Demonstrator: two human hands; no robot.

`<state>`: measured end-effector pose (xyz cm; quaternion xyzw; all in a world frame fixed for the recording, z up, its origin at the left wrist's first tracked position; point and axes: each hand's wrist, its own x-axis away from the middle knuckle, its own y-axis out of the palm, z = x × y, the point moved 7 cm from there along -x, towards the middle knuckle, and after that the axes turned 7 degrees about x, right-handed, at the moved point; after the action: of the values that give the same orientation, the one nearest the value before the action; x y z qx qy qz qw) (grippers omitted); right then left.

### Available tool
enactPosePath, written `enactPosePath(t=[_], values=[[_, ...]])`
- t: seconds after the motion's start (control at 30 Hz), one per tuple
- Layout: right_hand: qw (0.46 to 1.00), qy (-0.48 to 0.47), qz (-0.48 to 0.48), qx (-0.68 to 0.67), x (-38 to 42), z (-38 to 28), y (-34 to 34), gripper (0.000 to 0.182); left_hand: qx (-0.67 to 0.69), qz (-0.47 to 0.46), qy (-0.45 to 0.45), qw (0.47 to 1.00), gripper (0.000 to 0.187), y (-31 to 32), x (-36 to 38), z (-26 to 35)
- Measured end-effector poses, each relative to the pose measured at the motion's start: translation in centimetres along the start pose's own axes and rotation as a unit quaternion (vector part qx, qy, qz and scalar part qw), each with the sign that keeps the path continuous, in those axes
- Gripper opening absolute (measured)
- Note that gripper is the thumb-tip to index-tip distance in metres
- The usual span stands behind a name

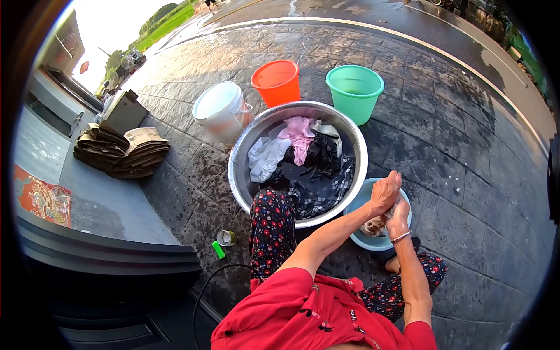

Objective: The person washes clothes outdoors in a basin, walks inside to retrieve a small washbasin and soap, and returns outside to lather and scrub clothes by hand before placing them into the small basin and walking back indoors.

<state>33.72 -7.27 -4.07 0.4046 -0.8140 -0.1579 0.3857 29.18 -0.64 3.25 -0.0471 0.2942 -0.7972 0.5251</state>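
Over a light blue basin [353,238] at my right, my left hand [385,193] and my right hand [399,214] are pressed together, fingers closed. A wet, brownish-white cloth [373,227] is squeezed between them, its lower part hanging into the basin. Most of the grip is hidden by the hands themselves. Beside the basin stands a large metal tub [238,175], holding a white garment [268,157], a pink garment [299,137], dark clothes [322,156] and a checked black-and-grey cloth [326,192] in water.
Behind the tub stand a white bucket [219,105], an orange bucket [276,84] and a green bucket [354,93]. An open tin [226,238] and a bright green object [218,249] lie near my left knee. Flattened cardboard [122,153] is stacked by the wall at left.
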Motion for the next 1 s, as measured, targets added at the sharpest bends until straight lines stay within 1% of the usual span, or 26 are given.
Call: enactPosePath(t=[0.07, 0.1, 0.13, 0.17, 0.2, 0.23, 0.27, 0.33, 0.37, 0.4, 0.47, 0.5, 0.53, 0.6, 0.63, 0.67, 0.7, 0.73, 0.77, 0.8, 0.87, 0.9, 0.93, 1.0], values=[[0.999, 0.021, 0.025, 0.036, 0.4, -0.8, -0.2, 0.03, -0.026, 0.004, 0.043, 0.999, 0.019, -0.3, 1.3, 1.9], [0.995, -0.016, -0.027, 0.09, 1.8, -2.4, 1.2, 0.032, 0.04, 0.006, 0.011, 0.999, 0.017, 0.0, 2.1, 2.3], [0.986, -0.062, 0.013, 0.154, 0.5, -2.7, -0.9, 0.037, 0.072, 0.019, 0.049, 0.996, 0.016, 0.1, 3.5, 3.7], [0.99, -0.001, -0.095, 0.105, -2.6, -2.1, -3.8, 0.039, 0.072, 0.039, 0.106, 0.991, 0.017, 0.2, 5.0, 5.5], [0.976, 0.062, -0.2, 0.055, -2.3, -2.6, -3.1, 0.04, 0.071, 0.058, 0.162, 0.983, 0.017, 0.4, 6.0, 6.8], [0.988, 0.049, -0.125, 0.072, 0.2, -3.2, -1.0, 0.038, 0.073, 0.029, 0.142, 0.987, 0.017, 1.2, 5.6, 5.4], [0.991, -0.007, -0.13, 0.038, -2.7, -1.0, -3.7, 0.033, 0.057, 0.03, 0.094, 0.993, 0.017, 1.3, 4.5, 3.6], [0.999, 0.043, 0.013, -0.011, 1.0, -1.0, 1.2, 0.028, 0.001, -0.013, -0.026, 1.0, 0.017, 0.6, 0.9, 0.2], [1.0, 0.022, -0.011, -0.012, -1.0, 1.1, -0.6, 0.025, 0.0, 0.013, -0.053, 0.998, 0.019, -0.3, -0.4, -1.5], [0.998, -0.001, 0.002, 0.057, -0.1, 0.7, 0.0, 0.026, -0.006, 0.015, -0.03, 0.999, 0.02, -0.7, -0.7, -1.6], [0.996, 0.022, 0.039, 0.084, 0.3, -0.3, 0.0, 0.026, -0.036, 0.007, 0.004, 0.999, 0.019, 0.3, 0.9, -0.3], [0.995, -0.032, -0.003, 0.093, 0.3, -1.5, 0.3, 0.03, 0.029, -0.008, -0.001, 1.0, 0.016, 0.4, 2.2, 1.2], [0.99, -0.04, -0.069, 0.119, -0.4, -2.7, -0.3, 0.038, 0.016, 0.004, 0.048, 0.999, 0.017, 1.8, 3.8, 2.4], [0.997, 0.017, -0.043, 0.068, -2.7, -2.2, -4.3, 0.04, 0.074, 0.069, 0.123, 0.987, 0.019, 1.0, 5.7, 5.0], [0.993, -0.02, -0.006, 0.118, 0.6, -3.6, -1.0, 0.039, 0.017, -0.011, 0.086, 0.996, 0.021, 1.7, 4.8, 3.8], [0.991, -0.052, -0.051, 0.113, 0.0, -2.6, -0.5, 0.031, 0.022, -0.015, 0.026, 0.999, 0.022, 1.8, 3.3, 1.6], [0.998, -0.012, -0.014, 0.058, 0.8, -1.9, 0.7, 0.027, -0.004, -0.014, 0.009, 1.0, 0.021, 1.9, 1.6, -0.7], [0.999, 0.03, 0.021, 0.004, 1.6, -1.1, 1.7, 0.025, -0.029, -0.013, -0.01, 0.999, 0.02, 0.9, 0.2, -1.2], [0.999, 0.011, -0.032, 0.001, 0.1, 0.2, 0.8, 0.026, 0.009, -0.023, -0.072, 0.997, 0.018, 0.2, -0.1, -2.1], [1.0, 0.007, -0.017, 0.012, 2.3, -1.3, 3.0, 0.025, 0.01, -0.022, -0.069, 0.997, 0.018, 0.0, 0.1, -0.5], [0.997, -0.004, -0.06, 0.038, -0.7, -0.7, 0.0, 0.026, 0.024, -0.029, 0.009, 0.999, 0.025, -0.4, 2.4, 2.4], [0.991, -0.044, -0.109, 0.067, -1.0, -2.2, -0.4, 0.035, -0.011, -0.035, 0.065, 0.997, 0.021, 1.3, 4.0, 3.2], [0.993, 0.052, -0.091, 0.048, -1.5, -2.7, -2.2, 0.039, 0.03, 0.028, 0.123, 0.992, 0.022, 2.7, 5.6, 3.4], [0.998, 0.008, -0.036, 0.043, -2.3, -2.9, -4.5, 0.039, 0.062, 0.074, 0.187, 0.978, 0.019, 1.8, 6.3, 5.8]])
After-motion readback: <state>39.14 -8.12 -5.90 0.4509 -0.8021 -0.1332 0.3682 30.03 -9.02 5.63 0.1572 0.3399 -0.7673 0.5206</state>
